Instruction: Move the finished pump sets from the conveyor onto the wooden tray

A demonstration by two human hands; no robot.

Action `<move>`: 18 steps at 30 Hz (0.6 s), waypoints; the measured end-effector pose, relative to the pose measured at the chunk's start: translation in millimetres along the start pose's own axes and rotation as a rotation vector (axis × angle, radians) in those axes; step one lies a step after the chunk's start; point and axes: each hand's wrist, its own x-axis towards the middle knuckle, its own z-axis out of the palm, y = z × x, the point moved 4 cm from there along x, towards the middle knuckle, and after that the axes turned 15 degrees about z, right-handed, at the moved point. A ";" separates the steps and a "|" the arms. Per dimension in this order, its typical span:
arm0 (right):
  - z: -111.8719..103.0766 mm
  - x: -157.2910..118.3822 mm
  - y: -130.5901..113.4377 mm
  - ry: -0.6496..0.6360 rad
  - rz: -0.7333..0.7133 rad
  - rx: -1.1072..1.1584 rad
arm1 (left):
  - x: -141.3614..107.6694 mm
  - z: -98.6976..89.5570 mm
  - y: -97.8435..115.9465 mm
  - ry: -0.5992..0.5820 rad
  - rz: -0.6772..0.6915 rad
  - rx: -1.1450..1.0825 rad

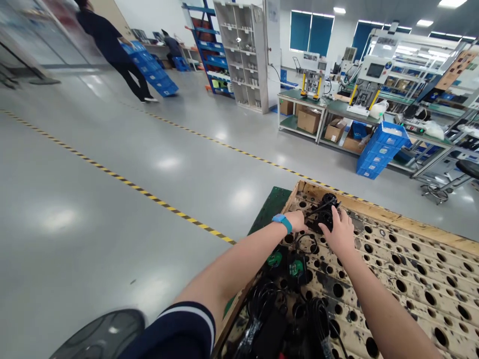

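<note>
A black device with a cable (326, 209) lies near the far left corner of a tan board full of round holes (406, 267). My left hand (297, 221), with a teal watch (283, 224) on its wrist, reaches to the left side of the device, by its cable; most of its fingers are hidden. On the other side is my right hand (341, 230), fingers and thumb apart, against or just beside the device. Closer to me lie two black parts with green faces, one here (297, 268), and black coiled cables (318, 319).
A wooden rim (396, 214) borders the board. Yellow-black floor tape (149, 196) runs across the grey floor. Blue crates (381, 149) stand by workbenches at the right. A person (112, 47) moves stacked blue crates (151, 70) at the far left. A round black seat (101, 336) is at lower left.
</note>
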 end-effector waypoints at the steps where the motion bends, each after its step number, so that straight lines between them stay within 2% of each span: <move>1: -3.2 -2.4 -2.6 0.016 -0.004 0.012 | -7.4 -5.4 1.5 0.006 -0.004 0.019; 3: -8.5 -13.8 -5.9 0.064 -0.023 0.063 | -27.4 -14.1 8.5 0.059 0.022 0.080; 5: -5.7 -33.0 -6.8 0.033 -0.062 0.122 | -54.1 -15.8 19.3 0.154 0.087 0.167; 8: 21.5 -69.2 -6.9 -0.250 -0.084 0.126 | -96.3 1.6 34.6 0.237 0.227 0.282; 11: 53.7 -103.3 -13.7 -0.460 -0.038 0.127 | -120.0 29.4 38.1 0.218 0.341 0.372; 14: 73.8 -124.4 -28.3 -0.517 0.098 0.135 | -116.1 45.9 26.2 0.147 0.325 0.374; 18: 83.7 -133.4 -43.9 -0.558 0.261 0.126 | -88.7 47.1 10.9 0.158 0.165 0.236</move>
